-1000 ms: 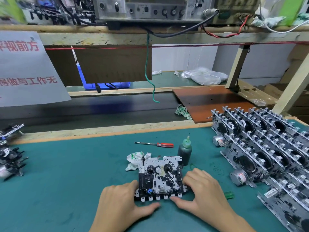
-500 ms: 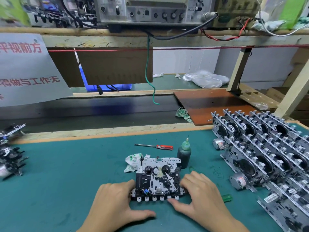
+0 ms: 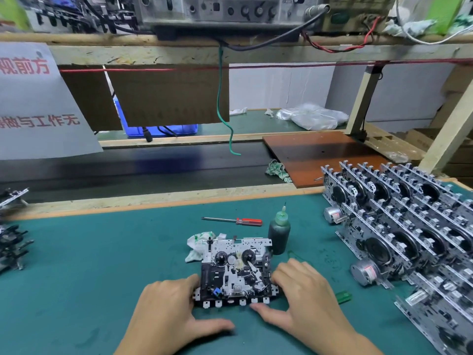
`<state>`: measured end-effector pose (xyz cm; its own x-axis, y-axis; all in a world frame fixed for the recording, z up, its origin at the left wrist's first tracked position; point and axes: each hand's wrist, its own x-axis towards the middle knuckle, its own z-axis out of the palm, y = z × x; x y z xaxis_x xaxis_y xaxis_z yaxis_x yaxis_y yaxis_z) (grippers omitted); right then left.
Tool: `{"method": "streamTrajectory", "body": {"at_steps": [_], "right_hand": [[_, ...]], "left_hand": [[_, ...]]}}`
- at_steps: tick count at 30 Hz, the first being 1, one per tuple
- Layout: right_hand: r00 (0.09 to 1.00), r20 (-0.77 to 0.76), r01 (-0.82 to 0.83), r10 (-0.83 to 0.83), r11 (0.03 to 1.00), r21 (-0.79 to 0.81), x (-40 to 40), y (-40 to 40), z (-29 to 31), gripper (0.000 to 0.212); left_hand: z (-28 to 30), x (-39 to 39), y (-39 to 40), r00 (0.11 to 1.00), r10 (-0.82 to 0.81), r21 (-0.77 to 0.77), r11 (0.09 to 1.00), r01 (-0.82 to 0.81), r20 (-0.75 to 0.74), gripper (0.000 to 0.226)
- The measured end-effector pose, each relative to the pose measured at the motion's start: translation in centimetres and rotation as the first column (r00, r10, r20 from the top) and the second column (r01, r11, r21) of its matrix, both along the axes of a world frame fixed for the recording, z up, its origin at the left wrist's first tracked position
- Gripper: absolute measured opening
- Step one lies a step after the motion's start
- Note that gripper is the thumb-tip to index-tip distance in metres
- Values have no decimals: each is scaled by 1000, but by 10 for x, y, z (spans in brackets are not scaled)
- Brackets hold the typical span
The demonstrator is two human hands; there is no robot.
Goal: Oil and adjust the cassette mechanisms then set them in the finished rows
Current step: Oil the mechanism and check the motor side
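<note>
- Head view: one cassette mechanism (image 3: 236, 271) lies flat on the green mat (image 3: 102, 265), directly in front of you and between your two hands. Its long axis runs from left to right, and the key row is the edge nearest to you.
- Your left hand (image 3: 169, 311) touches the left end of the mechanism with its fingers, and the thumb lies flat on the mat below the key row. The fingers look only a little bent; the hand rests against the part and does not clamp it.
- Your right hand (image 3: 304, 301) does the same at the right end, thumb toward the key row. I judge that both hands only steady it.
- The finished rows (image 3: 409, 226) stand to your right, so the right hand is the nearer one for placing.
- Count: one oil bottle (image 3: 279, 233), upright just behind the right corner of the mechanism; one red screwdriver (image 3: 234, 221) behind it; one rag (image 3: 198, 245) at the far left corner; one green handle (image 3: 344, 297) beside your right hand.
- The mechanisms in the rows overlap too much to count. More units (image 3: 11, 239) lie at the left edge.
</note>
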<state>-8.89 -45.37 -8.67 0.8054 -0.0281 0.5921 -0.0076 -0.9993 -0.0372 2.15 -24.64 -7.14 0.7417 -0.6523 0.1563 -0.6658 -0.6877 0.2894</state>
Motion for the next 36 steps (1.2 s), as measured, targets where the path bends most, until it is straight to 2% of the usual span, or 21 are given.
{"method": "streamTrajectory", "body": {"at_steps": [5, 9, 10, 12, 15, 18, 23, 26, 30, 36], "right_hand": [[1000, -25, -3, 3, 1000, 2, -2, -1, 2, 50], [998, -6, 57, -57, 998, 37, -3, 0, 5, 56], [997, 7, 75, -75, 996, 41, -3, 2, 4, 55], [997, 16, 78, -78, 996, 53, -3, 1, 3, 54], [1000, -19, -17, 17, 999, 28, -3, -5, 4, 49], [999, -33, -43, 42, 998, -38, -5, -10, 6, 49], [997, -25, -66, 67, 997, 39, -4, -9, 7, 50], [995, -28, -97, 99, 994, 54, -6, -10, 8, 51], [998, -20, -54, 54, 999, -3, -6, -8, 6, 50], [997, -28, -64, 66, 996, 69, -7, -6, 4, 47]], "left_hand": [[1, -6, 2, 999, -33, -36, 999, 34, 12, 73], [0, -3, -1, 976, -196, -155, 966, 209, 92, 58], [2, -3, 0, 979, -195, -132, 970, 202, 64, 57], [2, -4, -1, 975, -191, -142, 968, 206, 112, 53], [4, -5, 1, 983, -158, -40, 986, 162, 93, 59], [6, -3, 2, 965, -208, -41, 975, 217, 157, 54], [-1, -4, -4, 937, -124, -93, 982, 163, 326, 54], [-4, -1, -5, 905, -124, -109, 977, 183, 407, 55], [-1, -1, -3, 932, -142, -140, 970, 198, 334, 66], [-5, -14, -14, 966, 38, -216, 976, 18, 256, 61]]}}
